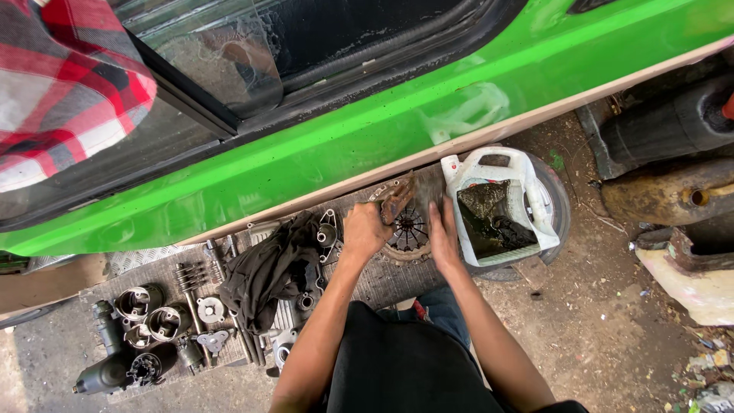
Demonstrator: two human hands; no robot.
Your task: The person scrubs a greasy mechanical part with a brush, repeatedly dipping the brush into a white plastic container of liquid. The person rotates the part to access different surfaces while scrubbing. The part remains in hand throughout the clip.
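Both hands [365,229] [443,233] on clutch disc [407,232]; cut-open jug [497,206] just beside

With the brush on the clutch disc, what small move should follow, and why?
Probably another short stroke of the brush across the clutch disc: the left hand has it at the disc's upper edge, the right hand steadies the disc, and the cut-open jug of dark liquid sits alongside.

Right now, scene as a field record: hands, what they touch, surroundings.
left hand: grips a rusty brown tool, apparently a brush, over the round metal disc
right hand: flat on the disc's right edge
right of disc: cut-open white jug with dark sludge inside
left of disc: dark rag, metal engine parts on a mat
behind: green vehicle body
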